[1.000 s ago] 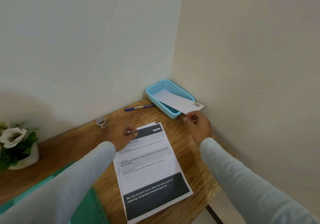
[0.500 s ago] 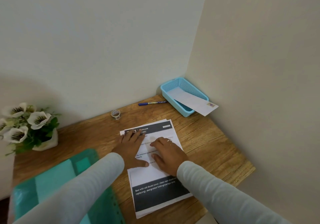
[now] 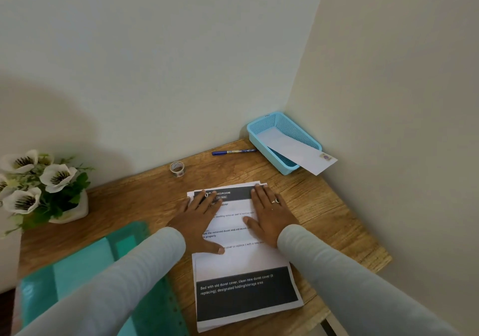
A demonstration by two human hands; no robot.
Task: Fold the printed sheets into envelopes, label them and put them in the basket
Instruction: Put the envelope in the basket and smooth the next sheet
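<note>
We find the left hand [image 3: 199, 217] and right hand [image 3: 269, 213] lying flat, fingers straight, gripping nothing, on the printed sheets [image 3: 243, 260] stacked mid-table; one envelope [image 3: 293, 151] rests in the basket [image 3: 261, 128], overhanging its rim

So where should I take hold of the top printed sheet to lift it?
Likely the top sheet's far right corner, pinched from the right by the right hand: it lies flat, the stack's far edges are fanned, and that hand's fingertips rest there.
</note>
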